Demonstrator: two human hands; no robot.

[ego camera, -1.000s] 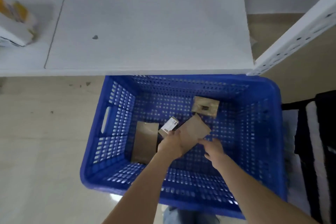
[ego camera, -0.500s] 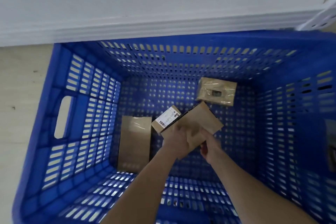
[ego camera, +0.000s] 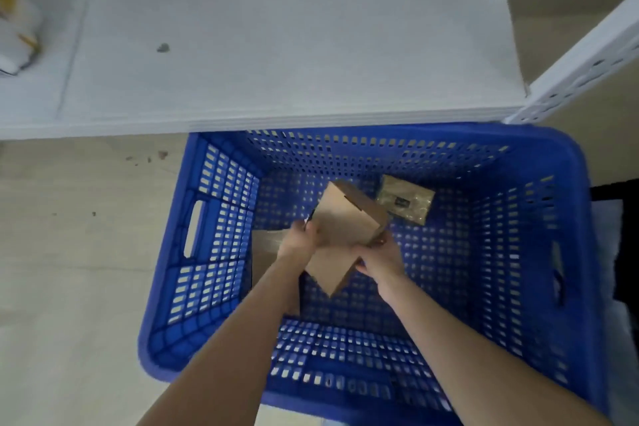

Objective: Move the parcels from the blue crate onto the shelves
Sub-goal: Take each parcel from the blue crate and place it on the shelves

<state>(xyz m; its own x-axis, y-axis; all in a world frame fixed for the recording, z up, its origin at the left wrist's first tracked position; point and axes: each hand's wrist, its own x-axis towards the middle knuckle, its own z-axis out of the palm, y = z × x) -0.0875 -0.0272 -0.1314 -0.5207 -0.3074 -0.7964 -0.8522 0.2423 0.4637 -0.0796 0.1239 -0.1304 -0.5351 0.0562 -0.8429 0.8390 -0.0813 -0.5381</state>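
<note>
A blue perforated crate (ego camera: 214,252) stands on the floor below the white shelf (ego camera: 276,28). Inside it, both my hands hold a stack of brown cardboard parcels (ego camera: 345,221) raised off the crate floor. My left hand (ego camera: 299,240) grips the stack's left side, my right hand (ego camera: 378,254) its right lower corner. A lower brown piece (ego camera: 328,270) sticks out beneath my hands. A flat brown envelope (ego camera: 264,242) lies on the crate floor under my left wrist. A plastic-wrapped brown parcel (ego camera: 406,199) lies at the crate's far right.
A white and yellow package (ego camera: 15,31) sits at the shelf's far left edge. A white perforated shelf upright (ego camera: 581,66) rises at the right. Beige floor lies left of the crate; dark and white fabric (ego camera: 626,252) lies at its right.
My hands have lifted the brown parcels off the crate floor, with the small labelled box gathered into the stack. The camera has pulled back, showing the shelf again.
</note>
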